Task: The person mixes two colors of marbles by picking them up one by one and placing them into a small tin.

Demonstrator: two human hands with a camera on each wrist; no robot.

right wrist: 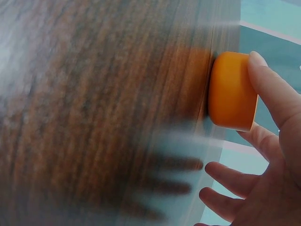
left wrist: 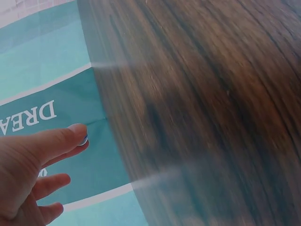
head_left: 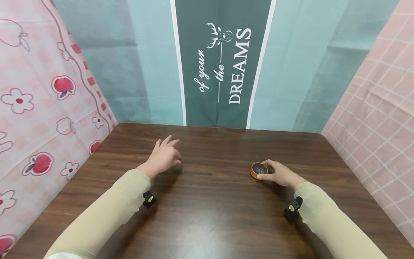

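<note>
Over the left half of the brown table (head_left: 200,201), my left hand (head_left: 162,157) pinches a small marble (left wrist: 83,140) between thumb and index finger. Only a glassy bit with blue in it shows at the fingertips; the rest is hidden. The other fingers of that hand spread away from it. On the right, my right hand (head_left: 279,173) grips a small round orange container (right wrist: 233,92) by its sides, thumb and index finger at the rim. The container stands upright on the wood, with several small colourful pieces inside in the head view. The remaining right fingers extend loosely beside it.
A teal cloth (head_left: 155,72) with white lettering hangs behind the table's far edge. Pink patterned cloths hang at the left (head_left: 42,108) and right (head_left: 381,118) sides. Each sleeve carries a small black wrist device (head_left: 149,199).
</note>
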